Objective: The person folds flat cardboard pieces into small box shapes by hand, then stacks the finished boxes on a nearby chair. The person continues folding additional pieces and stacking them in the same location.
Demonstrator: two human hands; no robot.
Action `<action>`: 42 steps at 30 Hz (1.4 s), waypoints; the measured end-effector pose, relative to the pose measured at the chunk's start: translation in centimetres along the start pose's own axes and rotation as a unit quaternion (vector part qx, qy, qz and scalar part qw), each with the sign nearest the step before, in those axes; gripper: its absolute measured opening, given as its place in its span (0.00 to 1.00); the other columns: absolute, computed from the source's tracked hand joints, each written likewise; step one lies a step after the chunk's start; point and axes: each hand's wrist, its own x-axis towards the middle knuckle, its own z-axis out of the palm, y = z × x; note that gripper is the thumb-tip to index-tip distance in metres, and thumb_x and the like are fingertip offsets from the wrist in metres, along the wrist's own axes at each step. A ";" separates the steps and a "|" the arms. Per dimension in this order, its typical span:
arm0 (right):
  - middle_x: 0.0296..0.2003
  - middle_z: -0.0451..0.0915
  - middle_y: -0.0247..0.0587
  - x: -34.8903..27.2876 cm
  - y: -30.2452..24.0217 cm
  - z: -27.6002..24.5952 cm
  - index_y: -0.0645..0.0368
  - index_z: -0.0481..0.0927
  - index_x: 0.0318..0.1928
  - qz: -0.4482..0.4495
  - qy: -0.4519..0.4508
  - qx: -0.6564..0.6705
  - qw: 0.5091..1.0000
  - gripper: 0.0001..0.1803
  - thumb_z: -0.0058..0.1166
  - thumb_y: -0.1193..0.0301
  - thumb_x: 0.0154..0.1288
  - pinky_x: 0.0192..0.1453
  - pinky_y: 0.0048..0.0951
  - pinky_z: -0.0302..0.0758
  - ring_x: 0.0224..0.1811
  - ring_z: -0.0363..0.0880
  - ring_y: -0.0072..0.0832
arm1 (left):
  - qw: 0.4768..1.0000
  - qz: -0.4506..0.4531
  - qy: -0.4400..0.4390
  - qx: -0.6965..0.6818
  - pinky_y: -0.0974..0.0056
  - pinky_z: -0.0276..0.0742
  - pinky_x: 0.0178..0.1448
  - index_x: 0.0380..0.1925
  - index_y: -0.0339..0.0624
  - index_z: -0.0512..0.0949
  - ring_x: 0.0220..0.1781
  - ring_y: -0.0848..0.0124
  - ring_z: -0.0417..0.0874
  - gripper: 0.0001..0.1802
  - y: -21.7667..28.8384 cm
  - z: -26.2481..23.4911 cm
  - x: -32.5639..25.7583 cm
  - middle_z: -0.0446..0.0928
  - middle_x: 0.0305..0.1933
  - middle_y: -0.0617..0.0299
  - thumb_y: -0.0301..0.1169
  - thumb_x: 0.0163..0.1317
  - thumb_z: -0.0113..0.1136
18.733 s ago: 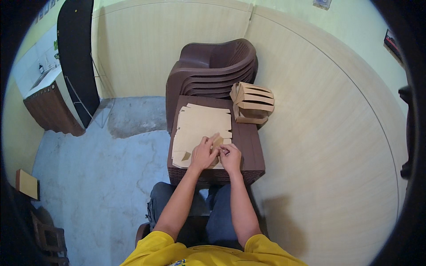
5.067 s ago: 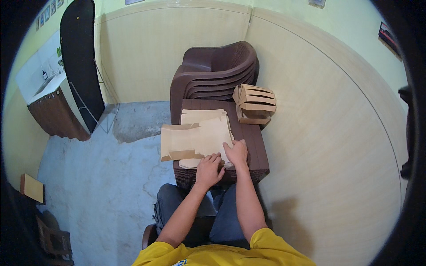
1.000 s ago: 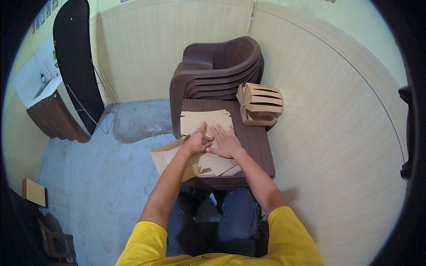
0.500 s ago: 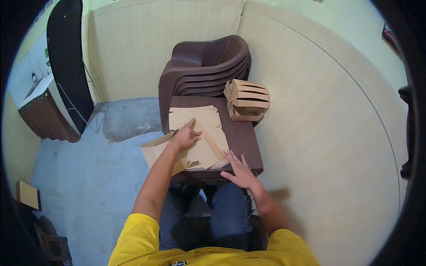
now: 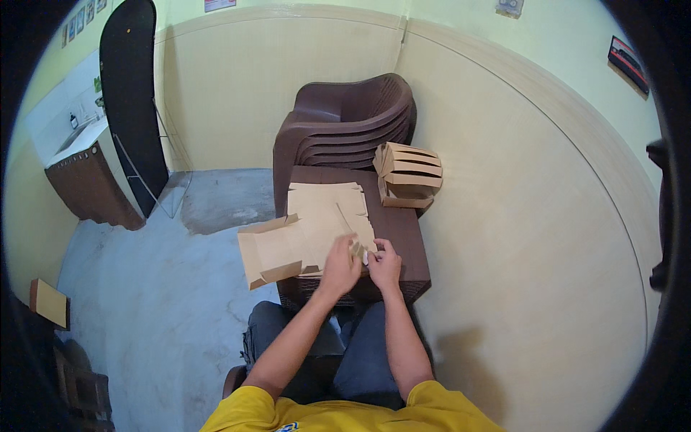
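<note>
A partly folded cardboard box blank (image 5: pixel 270 241) lies over flat cardboard sheets (image 5: pixel 324 193) on a brown stool-like table (image 5: pixel 404 245). Its left-hand flaps stand up and overhang the table's left side. At the blank's near right corner, my left hand (image 5: pixel 340 269) has its fingers bent around the edge, slightly blurred. Close beside it, my right hand (image 5: pixel 385 268) is closed, with thumb and fingers pinching a flap of the same corner. A small pale bit shows between the two hands; what it is cannot be made out.
Several folded cardboard boxes (image 5: pixel 412 160) sit nested at the table's far right corner. Behind the table rise stacked brown plastic chairs (image 5: pixel 338 108). A panelled wall (image 5: pixel 533 237) runs along the right. An ironing board (image 5: pixel 129 93) leans at the back left by a sink counter (image 5: pixel 90 173).
My left hand has come from the middle of the cardboard down to its near right corner. My right hand has gone from spread flat to pinching. The view has shifted slightly.
</note>
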 end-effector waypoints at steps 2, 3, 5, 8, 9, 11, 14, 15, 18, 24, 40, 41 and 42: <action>0.34 0.90 0.49 -0.3 0.1 -0.3 0.50 0.88 0.55 0.051 -0.042 -0.027 0.997 0.16 0.62 0.73 0.69 0.49 0.52 0.84 0.39 0.90 0.51 | 0.996 0.051 0.003 0.078 0.43 0.73 0.78 0.71 0.31 0.71 0.72 0.40 0.77 0.34 -0.5 0.8 -2.4 0.76 0.70 0.36 0.25 0.63 0.65; 0.36 0.88 0.49 -0.5 0.0 -0.5 0.50 0.89 0.54 -0.009 -0.046 -0.052 0.998 0.16 0.62 0.73 0.68 0.50 0.51 0.84 0.41 0.90 0.51 | 0.991 0.041 -0.025 0.123 0.43 0.72 0.78 0.70 0.31 0.72 0.74 0.41 0.77 0.35 -0.7 1.3 -2.9 0.77 0.70 0.37 0.26 0.62 0.66; 0.39 0.86 0.49 -1.3 -0.5 -0.9 0.50 0.91 0.53 -0.093 -0.072 -0.111 0.987 0.16 0.61 0.73 0.67 0.52 0.50 0.84 0.44 0.88 0.50 | 0.985 0.063 -0.032 0.155 0.43 0.71 0.79 0.66 0.32 0.75 0.74 0.43 0.76 0.34 -1.5 1.2 -3.2 0.78 0.70 0.42 0.31 0.60 0.72; 0.49 0.82 0.42 -2.4 -0.9 -2.4 0.51 0.93 0.53 -0.171 -0.088 -0.107 0.975 0.17 0.62 0.75 0.65 0.54 0.46 0.82 0.53 0.83 0.45 | 0.981 0.071 -0.064 0.168 0.45 0.74 0.78 0.63 0.34 0.79 0.72 0.46 0.78 0.33 -2.5 0.0 -3.0 0.79 0.70 0.47 0.34 0.58 0.77; 0.51 0.82 0.40 -2.5 -1.0 -3.0 0.51 0.93 0.54 -0.196 -0.092 -0.117 0.969 0.18 0.62 0.76 0.65 0.54 0.44 0.81 0.54 0.82 0.44 | 0.980 0.081 -0.078 0.164 0.46 0.74 0.77 0.61 0.35 0.80 0.72 0.47 0.79 0.33 -2.8 -0.7 -2.9 0.80 0.69 0.48 0.35 0.57 0.79; 0.52 0.82 0.38 -2.5 -1.1 -3.7 0.51 0.93 0.54 -0.229 -0.122 -0.122 0.958 0.18 0.65 0.75 0.63 0.56 0.44 0.81 0.56 0.81 0.44 | 0.979 0.098 -0.098 0.150 0.47 0.75 0.76 0.59 0.37 0.82 0.71 0.48 0.79 0.33 -3.3 -1.8 -2.5 0.81 0.68 0.51 0.36 0.54 0.82; 0.52 0.82 0.37 -2.3 -0.9 -4.3 0.52 0.93 0.54 -0.247 -0.153 -0.131 0.948 0.20 0.69 0.74 0.60 0.60 0.45 0.80 0.57 0.80 0.43 | 0.978 0.109 -0.117 0.132 0.50 0.78 0.73 0.59 0.37 0.82 0.68 0.49 0.81 0.35 -3.4 -2.6 -2.0 0.84 0.62 0.52 0.33 0.51 0.85; 0.52 0.82 0.37 -2.1 -0.8 -4.3 0.52 0.92 0.54 -0.251 -0.164 -0.126 0.946 0.21 0.70 0.74 0.59 0.61 0.45 0.79 0.57 0.80 0.42 | 0.979 0.108 -0.117 0.130 0.50 0.78 0.74 0.60 0.37 0.81 0.68 0.49 0.81 0.35 -3.4 -2.7 -1.9 0.83 0.63 0.52 0.33 0.51 0.85; 0.52 0.82 0.38 -1.4 -0.6 -4.2 0.53 0.92 0.54 -0.207 -0.199 -0.127 0.949 0.19 0.70 0.72 0.61 0.63 0.46 0.74 0.59 0.79 0.42 | 0.984 0.076 -0.110 0.119 0.49 0.79 0.73 0.60 0.37 0.81 0.68 0.49 0.82 0.37 -2.9 -2.6 -2.1 0.81 0.65 0.52 0.35 0.51 0.86; 0.50 0.84 0.42 -0.7 -0.5 -4.4 0.55 0.93 0.52 -0.248 -0.205 -0.083 0.943 0.17 0.71 0.71 0.60 0.67 0.45 0.76 0.60 0.79 0.43 | 0.989 0.032 -0.082 0.115 0.50 0.80 0.73 0.59 0.37 0.82 0.68 0.50 0.82 0.36 -2.3 -2.2 -2.0 0.79 0.66 0.53 0.37 0.50 0.86; 0.40 0.84 0.44 1.2 0.4 -0.5 0.58 0.84 0.47 -0.086 -0.117 -0.089 0.985 0.18 0.77 0.64 0.64 0.49 0.44 0.81 0.43 0.86 0.43 | 0.989 -0.063 -0.064 0.117 0.51 0.86 0.57 0.46 0.46 0.91 0.50 0.55 0.90 0.21 -4.6 -0.8 1.2 0.87 0.49 0.56 0.45 0.58 0.81; 0.41 0.83 0.43 1.2 0.6 -0.3 0.58 0.83 0.47 -0.085 -0.121 -0.083 0.986 0.18 0.77 0.64 0.63 0.50 0.44 0.81 0.44 0.85 0.42 | 0.987 -0.086 -0.061 0.121 0.51 0.86 0.55 0.45 0.48 0.92 0.48 0.55 0.91 0.19 -4.5 -0.7 1.5 0.87 0.48 0.57 0.45 0.58 0.81; 0.41 0.83 0.43 1.2 0.9 -0.2 0.57 0.83 0.48 -0.073 -0.128 -0.079 0.986 0.19 0.78 0.65 0.63 0.51 0.44 0.81 0.46 0.85 0.42 | 0.987 -0.075 -0.061 0.131 0.51 0.86 0.55 0.43 0.51 0.93 0.48 0.56 0.91 0.17 -4.3 -0.6 1.8 0.87 0.47 0.57 0.45 0.57 0.82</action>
